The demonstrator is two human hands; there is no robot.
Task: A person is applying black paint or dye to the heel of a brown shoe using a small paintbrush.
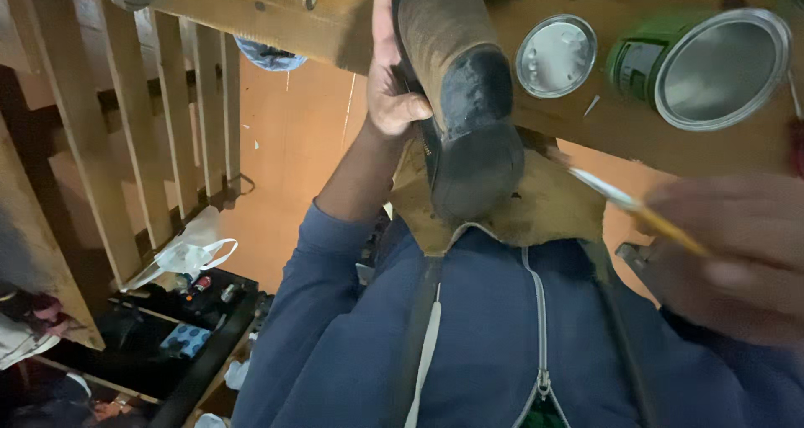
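The left hand (392, 76) reaches up to twelve o'clock with its fingers wrapped round a brown boot (459, 93) held sole-up at centre, while the right hand (737, 256), blurred at four o'clock, pinches a thin brush (636, 210) whose tip the blur hides.

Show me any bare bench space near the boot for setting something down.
Bare wood on the bench left of the left hand, up to the slats. A narrow strip lies between the boot and the lid. Crowded on the right: lid, green can, and right hand with a brush.
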